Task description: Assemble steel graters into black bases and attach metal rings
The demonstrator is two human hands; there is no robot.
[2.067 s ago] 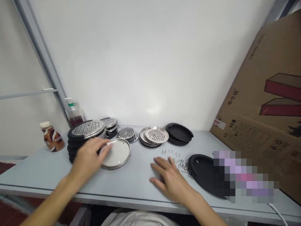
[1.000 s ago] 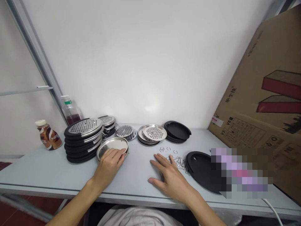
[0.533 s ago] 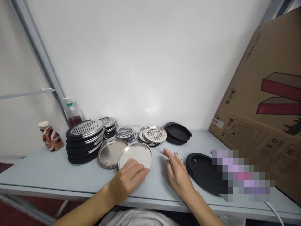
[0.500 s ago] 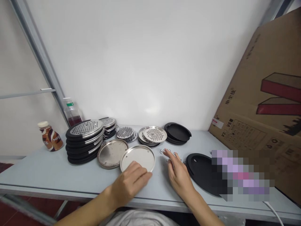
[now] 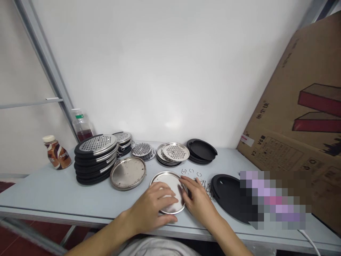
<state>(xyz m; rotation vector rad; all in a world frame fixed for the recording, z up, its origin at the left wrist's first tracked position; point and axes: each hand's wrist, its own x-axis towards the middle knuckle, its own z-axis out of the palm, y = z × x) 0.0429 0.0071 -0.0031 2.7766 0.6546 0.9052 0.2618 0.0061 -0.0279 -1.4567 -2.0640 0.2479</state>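
A round, shallow metal disc with a raised rim (image 5: 170,179) lies flat near the table's front edge, between my hands. My left hand (image 5: 156,204) is over its left part, thumb and fingers apart and holding nothing; whether they touch the metal is hard to tell. At the disc's right rim is my right hand (image 5: 198,199), fingers stretched out and fingertips over the edge. Just left is a small stack of similar metal discs (image 5: 128,172). Beyond my right hand lie loose metal rings (image 5: 199,174) and small metal clasps (image 5: 207,188), partly hidden.
At the left stands a tall stack of black-rimmed perforated discs (image 5: 97,145), with a brown bottle (image 5: 57,153) beside it. Grater discs (image 5: 176,152) and black round trays (image 5: 201,149) sit behind. A black disc (image 5: 231,195) and large carton (image 5: 287,142) are at the right.
The metal disc has come away from the stack and moved right, now lying flat. My left hand has loosened from it, and my right hand has come onto its right rim.
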